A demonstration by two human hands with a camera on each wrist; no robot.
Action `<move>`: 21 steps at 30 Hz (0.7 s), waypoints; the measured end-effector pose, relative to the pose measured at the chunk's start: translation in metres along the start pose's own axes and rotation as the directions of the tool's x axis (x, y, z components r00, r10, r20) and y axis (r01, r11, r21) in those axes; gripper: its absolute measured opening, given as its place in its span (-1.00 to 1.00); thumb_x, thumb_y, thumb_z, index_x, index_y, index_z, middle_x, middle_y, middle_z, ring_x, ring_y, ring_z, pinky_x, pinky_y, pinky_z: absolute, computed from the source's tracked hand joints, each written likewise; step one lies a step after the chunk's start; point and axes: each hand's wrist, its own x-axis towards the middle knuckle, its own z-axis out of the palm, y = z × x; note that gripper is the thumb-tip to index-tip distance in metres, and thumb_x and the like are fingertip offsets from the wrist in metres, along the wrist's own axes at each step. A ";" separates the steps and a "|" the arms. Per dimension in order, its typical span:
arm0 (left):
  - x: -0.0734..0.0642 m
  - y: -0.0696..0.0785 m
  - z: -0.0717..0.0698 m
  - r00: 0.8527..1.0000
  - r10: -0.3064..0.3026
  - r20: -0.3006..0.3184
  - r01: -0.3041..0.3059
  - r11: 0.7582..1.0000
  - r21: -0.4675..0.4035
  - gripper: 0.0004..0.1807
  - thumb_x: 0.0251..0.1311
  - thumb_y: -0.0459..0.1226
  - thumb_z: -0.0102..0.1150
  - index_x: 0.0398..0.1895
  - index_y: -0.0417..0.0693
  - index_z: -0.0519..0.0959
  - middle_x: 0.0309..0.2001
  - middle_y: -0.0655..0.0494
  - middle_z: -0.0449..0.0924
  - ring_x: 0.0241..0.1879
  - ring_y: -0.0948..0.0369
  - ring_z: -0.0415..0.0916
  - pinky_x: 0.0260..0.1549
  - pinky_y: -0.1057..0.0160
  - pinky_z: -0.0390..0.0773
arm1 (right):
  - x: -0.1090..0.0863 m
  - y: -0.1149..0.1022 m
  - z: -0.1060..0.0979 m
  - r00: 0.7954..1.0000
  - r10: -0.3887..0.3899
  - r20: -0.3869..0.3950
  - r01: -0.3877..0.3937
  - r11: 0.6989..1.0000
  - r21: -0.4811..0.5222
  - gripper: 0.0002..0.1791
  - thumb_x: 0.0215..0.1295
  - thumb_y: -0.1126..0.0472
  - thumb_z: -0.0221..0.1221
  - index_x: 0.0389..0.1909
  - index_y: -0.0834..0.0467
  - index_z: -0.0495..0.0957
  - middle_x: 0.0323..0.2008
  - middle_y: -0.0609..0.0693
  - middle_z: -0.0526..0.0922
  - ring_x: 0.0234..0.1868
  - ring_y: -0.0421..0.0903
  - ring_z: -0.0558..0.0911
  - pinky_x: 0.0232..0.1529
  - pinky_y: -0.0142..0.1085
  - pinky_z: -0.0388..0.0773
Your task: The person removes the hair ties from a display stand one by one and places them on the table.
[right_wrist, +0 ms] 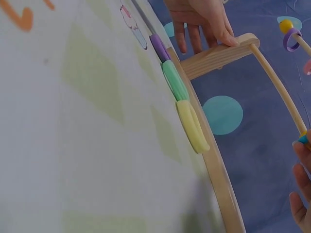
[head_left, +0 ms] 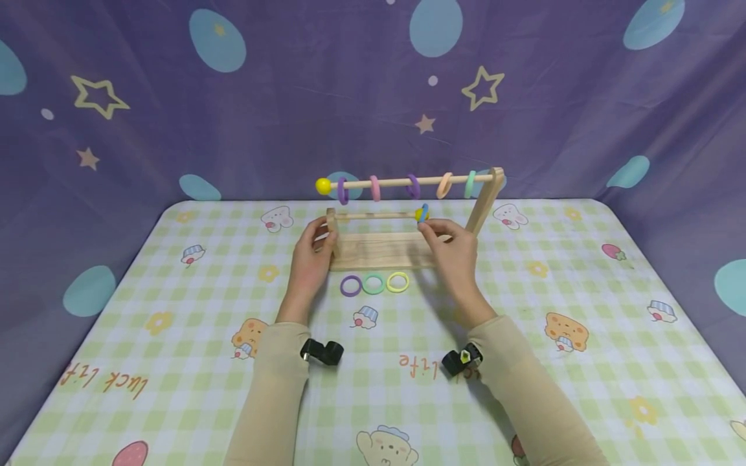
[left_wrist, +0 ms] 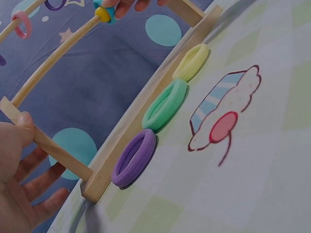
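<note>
Blue, round, fabric-looking band [head_left: 425, 211]: pinched by your right hand [head_left: 456, 249], at the yellow ball-shaped knob [head_left: 418, 215]. Your left hand [head_left: 311, 257] grips the short wooden upright [left_wrist: 68, 158]. Step seems threading; next move likely calls for easing band past knob, toward left hand.

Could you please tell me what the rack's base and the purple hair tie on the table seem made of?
The rack's base looks like smooth, unpainted wood, with pale grain showing; the purple hair tie is probably matte knit fabric, given its fine ribbing.
</note>
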 end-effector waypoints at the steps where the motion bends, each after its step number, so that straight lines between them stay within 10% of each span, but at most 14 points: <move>1: 0.000 0.000 0.000 1.000 -0.002 -0.001 0.002 1.000 0.001 -0.51 0.46 -0.21 0.04 0.40 -0.11 0.34 0.27 -0.19 0.43 0.20 -0.06 0.45 0.13 0.08 0.52 | 0.000 0.001 0.000 1.000 0.002 0.002 -0.002 1.000 -0.002 -0.74 0.23 0.07 0.38 -0.25 0.21 0.75 -0.37 0.07 0.75 -0.34 -0.17 0.60 -0.39 -0.39 0.43; 21: 0.000 0.000 -0.001 1.000 -0.009 0.012 0.009 1.000 0.003 -0.48 0.46 -0.17 0.03 0.42 -0.09 0.32 0.30 -0.17 0.40 0.24 -0.05 0.42 0.18 0.09 0.48 | 0.005 0.008 -0.020 0.991 0.036 0.125 -0.030 0.998 -0.050 -0.78 0.30 0.14 0.32 -0.24 0.25 0.71 -0.30 0.09 0.73 -0.29 -0.12 0.60 -0.35 -0.40 0.47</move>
